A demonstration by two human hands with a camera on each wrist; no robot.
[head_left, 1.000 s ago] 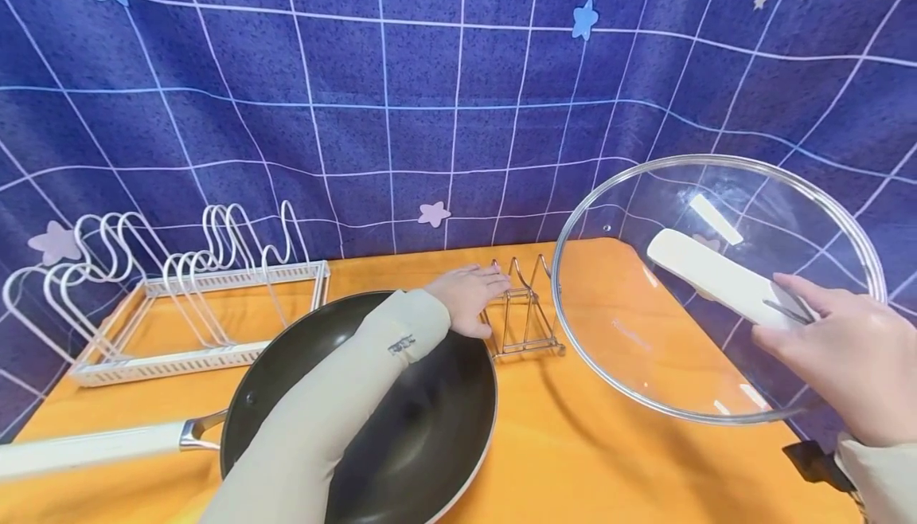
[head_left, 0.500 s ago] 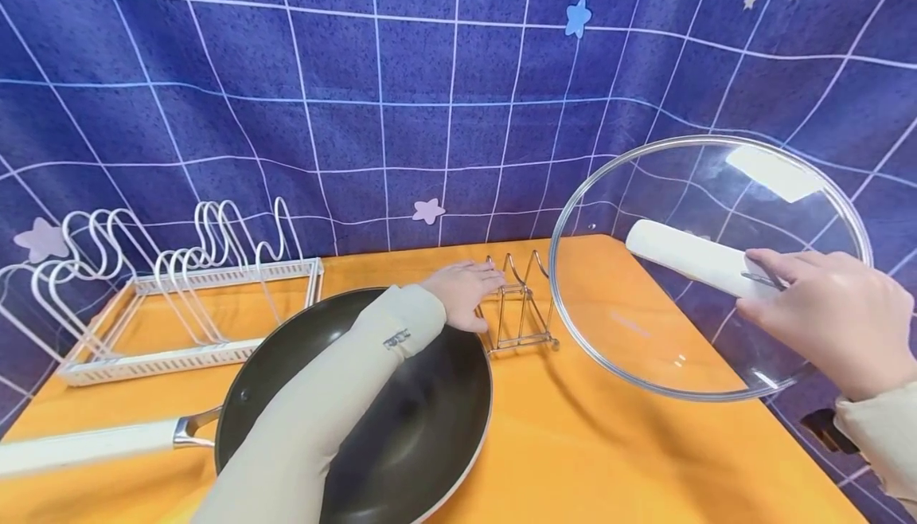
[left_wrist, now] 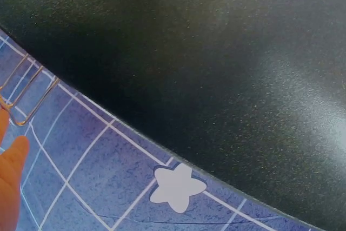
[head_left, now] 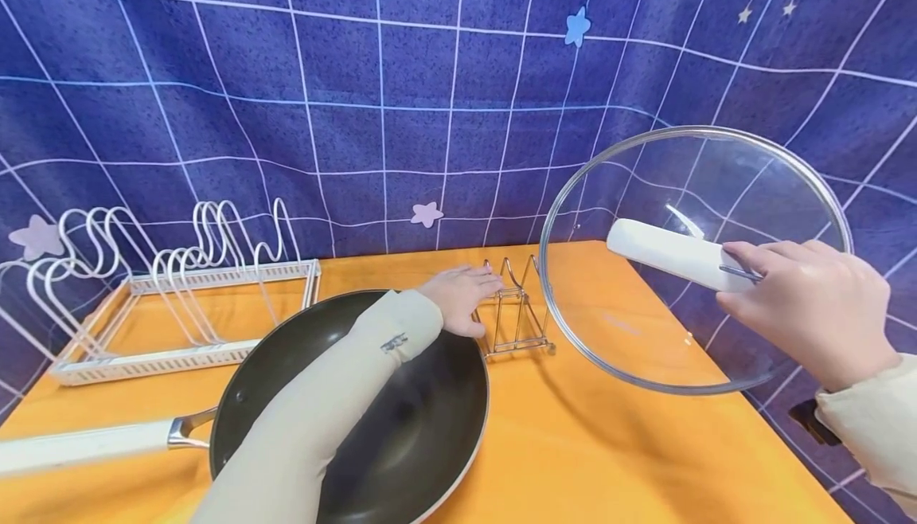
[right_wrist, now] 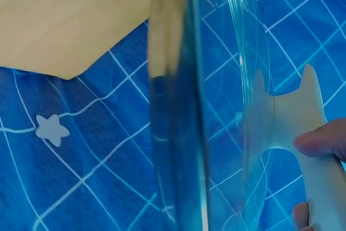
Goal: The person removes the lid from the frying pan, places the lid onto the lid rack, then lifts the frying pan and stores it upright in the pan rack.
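Observation:
My right hand (head_left: 809, 309) grips the long white handle (head_left: 666, 253) of a round glass lid (head_left: 630, 341) with a metal rim. The lid is held up on edge over the right side of the table. In the right wrist view, my thumb lies on that handle (right_wrist: 311, 171). My left hand (head_left: 458, 299) touches the left end of a small metal wire rack (head_left: 519, 345), its fingers extended and thumb apart. Under my left forearm lies a dark frying pan (head_left: 415, 444), which fills most of the left wrist view. Its white handle points left.
A white dish rack (head_left: 161, 362) with curved wire dividers stands at the back left, behind the pan. The table has an orange cover (head_left: 573, 460). A blue gridded curtain with stars (head_left: 401, 142) hangs behind and along the right.
The lid has moved up and a little left in my right hand, turning so it faces me more. My left hand keeps its place at the wire rack.

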